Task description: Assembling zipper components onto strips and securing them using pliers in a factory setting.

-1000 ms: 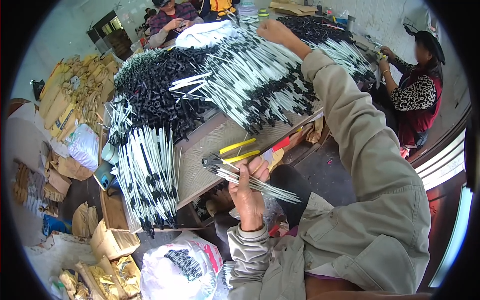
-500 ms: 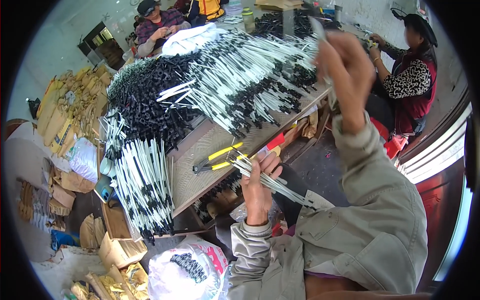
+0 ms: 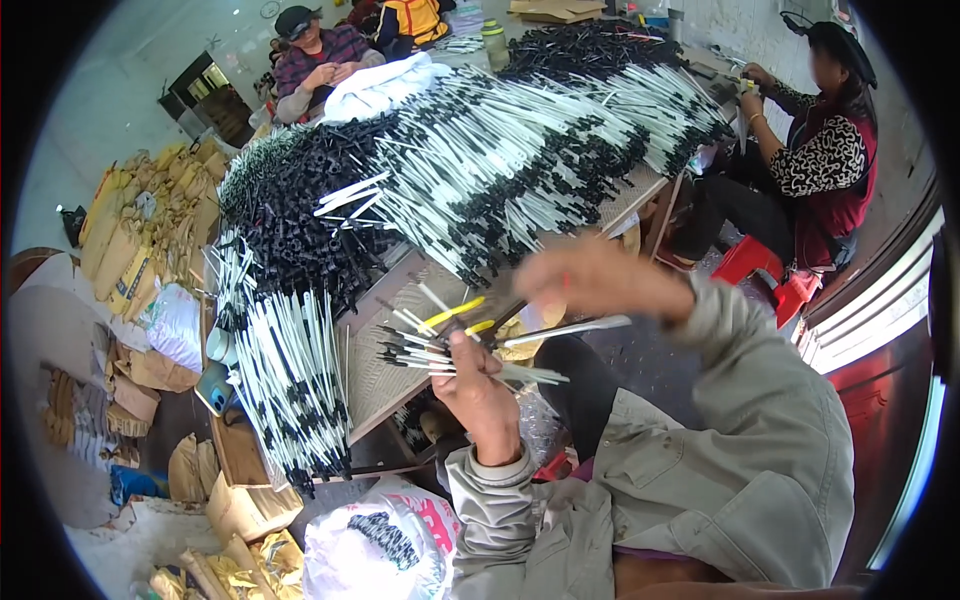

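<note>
My left hand [image 3: 478,395] is closed around a bundle of thin white sticks with black ends [image 3: 420,352]. The black ends fan out to the left, over the table edge. One wider white strip [image 3: 585,328] stretches right from the bundle, below my right hand [image 3: 605,278]. That hand is smeared by motion, so its fingers and anything in them cannot be made out. Yellow-handled pliers [image 3: 455,310] lie on the table [image 3: 375,375] behind the bundle, partly hidden by it. Beyond them a broad pile of the same white sticks [image 3: 500,130] covers the table.
Black plastic parts [image 3: 310,200] are heaped left of the stick pile. A sheaf of white sticks [image 3: 290,385] lies at the near left corner. Below stands a white plastic bag [image 3: 375,540]. Co-workers sit at the far side and right, near a red stool [image 3: 750,262].
My right hand has swept down and left from the upper right toward the bundle. My left hand has shifted left and turned, so the black ends now point left over the pliers.
</note>
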